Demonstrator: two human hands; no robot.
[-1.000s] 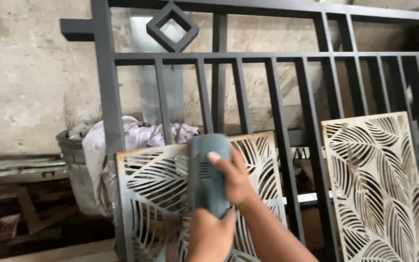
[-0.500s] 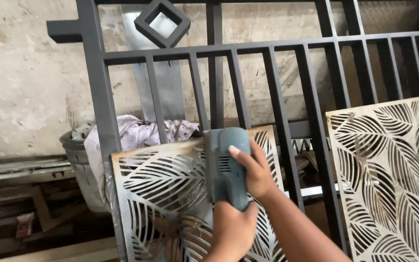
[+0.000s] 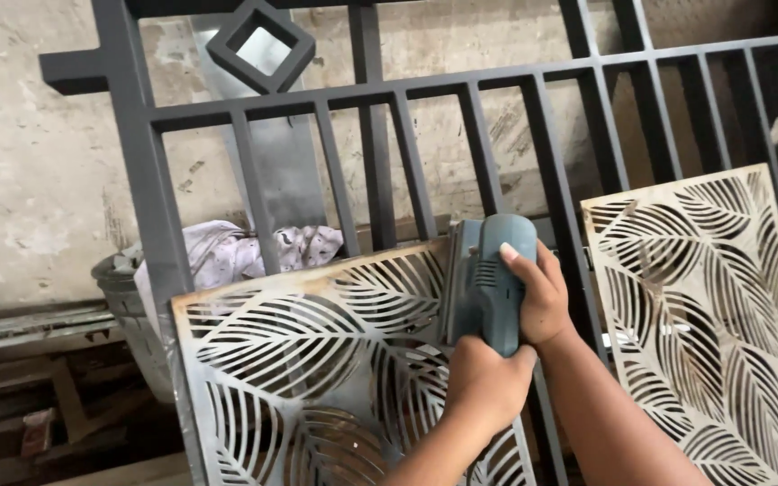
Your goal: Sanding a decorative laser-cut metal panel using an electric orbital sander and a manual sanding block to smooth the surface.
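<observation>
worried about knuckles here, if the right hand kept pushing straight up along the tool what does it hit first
Most likely the dark metal gate: the right hand, wrapped on the blue-grey power tool, points up toward the gate's bars above the leaf-pattern panel. Depth is unclear.

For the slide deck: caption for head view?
Both hands press a blue-grey sander against a leaf-cut metal panel.

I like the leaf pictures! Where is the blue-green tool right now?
In the head view, the blue-green power tool sits just right of centre, gripped by both hands, pressed against the right edge of the left leaf-pattern panel, before the dark metal gate.
</observation>
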